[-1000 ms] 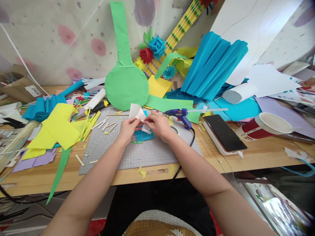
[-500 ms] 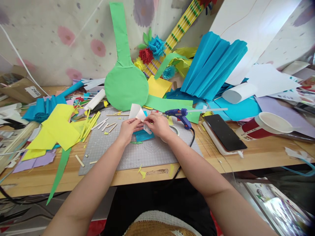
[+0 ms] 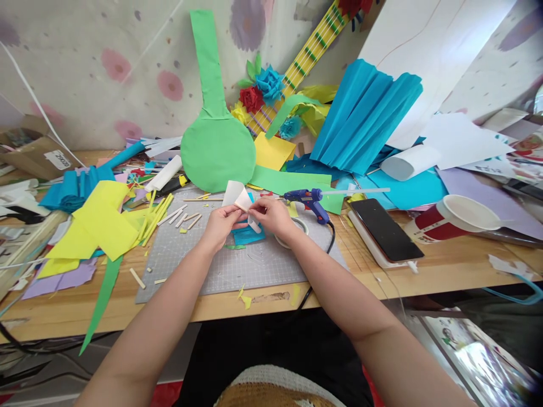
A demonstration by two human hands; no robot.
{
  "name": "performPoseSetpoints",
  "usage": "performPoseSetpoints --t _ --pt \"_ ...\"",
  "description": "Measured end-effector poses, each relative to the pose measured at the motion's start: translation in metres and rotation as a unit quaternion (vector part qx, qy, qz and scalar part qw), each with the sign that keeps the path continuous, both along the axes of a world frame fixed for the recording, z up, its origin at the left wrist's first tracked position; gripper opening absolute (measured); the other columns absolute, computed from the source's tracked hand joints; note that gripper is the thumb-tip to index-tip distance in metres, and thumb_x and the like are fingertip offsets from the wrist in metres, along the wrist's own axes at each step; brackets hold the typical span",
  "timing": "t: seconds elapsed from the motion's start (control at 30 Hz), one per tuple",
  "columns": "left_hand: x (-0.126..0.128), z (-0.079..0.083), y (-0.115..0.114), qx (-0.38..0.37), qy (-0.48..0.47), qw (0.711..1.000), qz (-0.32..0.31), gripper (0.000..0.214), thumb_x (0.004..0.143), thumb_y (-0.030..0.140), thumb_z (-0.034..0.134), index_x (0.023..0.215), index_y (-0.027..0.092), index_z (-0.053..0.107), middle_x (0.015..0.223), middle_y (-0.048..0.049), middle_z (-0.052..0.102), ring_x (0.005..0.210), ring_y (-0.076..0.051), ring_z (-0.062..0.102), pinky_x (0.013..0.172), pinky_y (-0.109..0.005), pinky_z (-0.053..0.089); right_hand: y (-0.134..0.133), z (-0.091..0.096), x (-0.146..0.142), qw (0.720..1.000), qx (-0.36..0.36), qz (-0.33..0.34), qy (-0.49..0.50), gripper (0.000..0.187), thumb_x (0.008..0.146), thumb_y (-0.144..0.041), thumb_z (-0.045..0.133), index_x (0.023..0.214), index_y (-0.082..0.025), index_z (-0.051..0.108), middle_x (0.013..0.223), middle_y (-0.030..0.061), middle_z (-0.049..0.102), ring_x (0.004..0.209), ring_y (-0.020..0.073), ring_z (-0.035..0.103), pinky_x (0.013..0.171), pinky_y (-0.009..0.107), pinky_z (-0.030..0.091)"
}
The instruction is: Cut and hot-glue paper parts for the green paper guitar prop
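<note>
My left hand [image 3: 221, 227] and my right hand [image 3: 274, 216] meet over the grey cutting mat [image 3: 229, 276], fingertips pinched on a white paper strip [image 3: 236, 192]. A thin pale edge, perhaps a small stick, shows along the paper between the fingertips; I cannot make it out for certain. One end of the strip rises beyond the fingers, and another white end hangs below them. Beneath the hands lies a piece of blue paper [image 3: 249, 235]. Short wooden sticks [image 3: 194, 221] and white rolled pieces lie left of my left hand. A roll of tape [image 3: 304, 226] is partly hidden behind my right wrist.
A blue glue gun [image 3: 311, 198] with its cord lies right of the hands. Farther right are a phone [image 3: 386, 229] and a paper cup [image 3: 453, 217]. A green banjo-shaped piece [image 3: 218, 150] leans behind. Yellow paper [image 3: 106, 217] is heaped at left.
The paper has tilted slightly between my fingertips, showing more of its pale edge. Both hands stay nearly in place, and the view has shifted a little.
</note>
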State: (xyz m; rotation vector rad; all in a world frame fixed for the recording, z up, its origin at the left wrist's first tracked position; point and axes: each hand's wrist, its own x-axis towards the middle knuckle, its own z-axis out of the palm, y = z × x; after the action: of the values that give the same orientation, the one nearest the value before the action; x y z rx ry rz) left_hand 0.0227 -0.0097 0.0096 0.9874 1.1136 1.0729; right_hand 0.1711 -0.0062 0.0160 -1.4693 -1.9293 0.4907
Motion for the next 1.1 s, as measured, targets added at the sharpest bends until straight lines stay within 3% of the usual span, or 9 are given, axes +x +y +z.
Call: performPoseSetpoints --t 0.37,0.63,1.1 --pt "0.003 0.006 -0.001 -0.014 0.008 0.999 0.031 0.012 0.068 0.011 0.059 0.079 0.009 0.065 0.080 -0.0083 0.068 0.077 -0.018 0.066 0.055 -0.022 0.054 0.005 -0.008 0.000 0.999 -0.009 0.008 0.049 0.014 0.074 -0.028 0.057 0.075 -0.017 0.067 0.069 0.0006 0.060 0.062 0.0103 0.050 0.056 0.022 0.035" --pt "0.004 0.007 -0.002 -0.014 -0.005 0.999 0.029 0.013 0.066 0.013 0.064 0.078 0.010 0.066 0.077 -0.0067 0.068 0.074 -0.017 0.066 0.055 -0.022 0.054 0.005 -0.011 -0.001 0.993 0.073 0.041 0.077 0.009 0.073 -0.019 0.056 0.075 -0.017 0.065 0.070 0.0000 0.055 0.061 0.0092 0.049 0.058 0.022 0.038" --pt "0.005 0.005 -0.002 -0.013 -0.003 0.999 0.030 0.014 0.066 0.014 0.064 0.079 0.011 0.066 0.077 -0.0070 0.068 0.074 -0.017 0.066 0.053 -0.022 0.054 0.002 -0.009 0.002 0.990 0.123 0.052 0.038 0.013 0.076 -0.020 0.053 0.080 -0.019 0.066 0.076 0.0011 0.058 0.064 0.0098 0.052 0.061 0.022 0.040"
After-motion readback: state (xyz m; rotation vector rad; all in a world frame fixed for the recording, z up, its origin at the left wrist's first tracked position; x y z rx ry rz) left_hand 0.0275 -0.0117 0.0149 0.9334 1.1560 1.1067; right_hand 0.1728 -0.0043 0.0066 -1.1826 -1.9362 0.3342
